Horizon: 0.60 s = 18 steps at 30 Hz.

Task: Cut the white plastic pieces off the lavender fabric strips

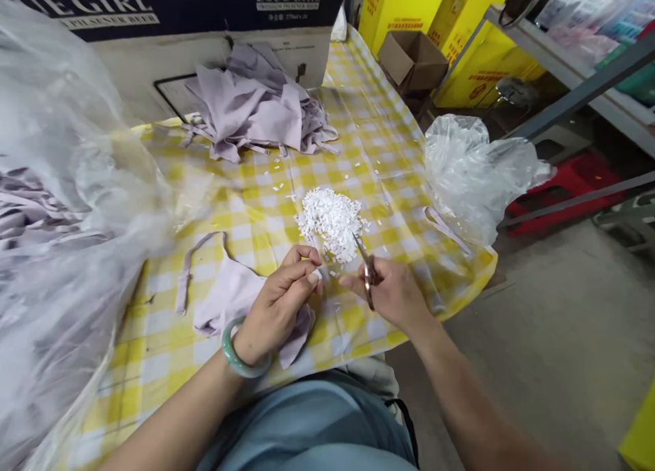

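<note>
My left hand (279, 304) is closed in a pinch on a pale lilac garment (228, 297) that lies on the yellow checked tablecloth (256, 218); a green bangle sits on that wrist. My right hand (394, 293) grips small scissors (366, 266), blades pointing up toward a heap of small white cut pieces (331, 220). Both hands meet just below that heap, at the near edge of the table.
A pile of lilac garments (256, 106) lies at the back, before a Blue Girl carton (168, 7). A large clear plastic bag (66, 205) of garments fills the left. A crumpled plastic bag (471, 174) hangs at the table's right edge. Yellow boxes and metal shelving stand at right.
</note>
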### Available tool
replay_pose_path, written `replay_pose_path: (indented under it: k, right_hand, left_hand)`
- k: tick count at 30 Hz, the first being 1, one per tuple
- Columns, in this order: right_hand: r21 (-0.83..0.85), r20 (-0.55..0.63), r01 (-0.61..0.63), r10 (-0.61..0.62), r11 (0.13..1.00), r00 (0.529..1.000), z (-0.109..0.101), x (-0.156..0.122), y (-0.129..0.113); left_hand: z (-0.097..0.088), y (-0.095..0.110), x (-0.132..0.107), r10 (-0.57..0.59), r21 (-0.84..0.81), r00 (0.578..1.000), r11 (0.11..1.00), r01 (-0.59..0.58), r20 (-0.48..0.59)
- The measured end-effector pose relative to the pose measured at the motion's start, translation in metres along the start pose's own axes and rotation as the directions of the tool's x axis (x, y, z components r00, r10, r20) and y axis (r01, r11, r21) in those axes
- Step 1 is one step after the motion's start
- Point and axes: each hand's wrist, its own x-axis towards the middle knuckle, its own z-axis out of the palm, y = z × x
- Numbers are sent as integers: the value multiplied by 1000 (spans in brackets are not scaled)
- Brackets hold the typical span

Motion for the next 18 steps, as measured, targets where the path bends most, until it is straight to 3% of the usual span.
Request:
replay_pose_path:
  k: [3,7,9,11,13,15,16,18]
  right_hand:
    - [-16,-3,156,-156,988,988,5,-2,-9]
    - [-2,170,393,-387,920,906,50,-23,-35]
    - [2,224,460,-448,888,865,77,-34,-49]
    - [59,243,480,-479,876,844,96,-33,-63]
    - [134,188,466,-484,875,854,100,-13,-80]
    - [195,47,455,-471,869,881,88,27,-104]
    - [214,-41,453,-455,866,889,76,53,-119]
    - [238,-250,434,-377,869,892,45,111,-153]
  left_hand:
    - [-26,1,-19,34,216,999,976,-30,-15]
    - [-64,-11,-65,69,685,990,728,36,-125]
    - [-74,-17,-86,33,717,992,693,68,-126]
    - [-79,-18,-93,-13,645,998,762,53,-67]
    - [-85,-9,-78,13,585,999,810,19,-50]
    - [-97,11,-39,159,600,974,800,-32,-160]
    - [-106,26,-13,258,620,935,782,-55,-242]
    - [-127,58,45,437,657,807,750,-83,-398]
